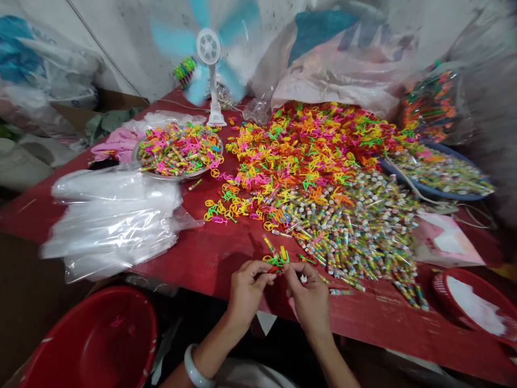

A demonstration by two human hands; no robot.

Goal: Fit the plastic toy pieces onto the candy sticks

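Observation:
At the table's front edge my left hand (248, 291) and my right hand (309, 293) nearly meet, fingertips pinched on small plastic toy pieces (283, 257) in green, yellow and red. Which piece belongs to which hand is hard to make out. A white-ended wrapped candy tube (304, 279) shows by my right fingers; whether it is gripped I cannot tell. Just beyond the hands lies a pile of candy tubes in clear wrappers (359, 231). Behind it spreads a large heap of bright plastic toy pieces (311, 151), some with wheel shapes.
Clear plastic bags (117, 221) lie stacked at left, below a bowl of mixed tubes and toy pieces (202, 173). A fan (209, 48) stands at the back. A blue basin (452, 194) and red basket (444, 293) are at right. A red tub (92, 334) sits low left.

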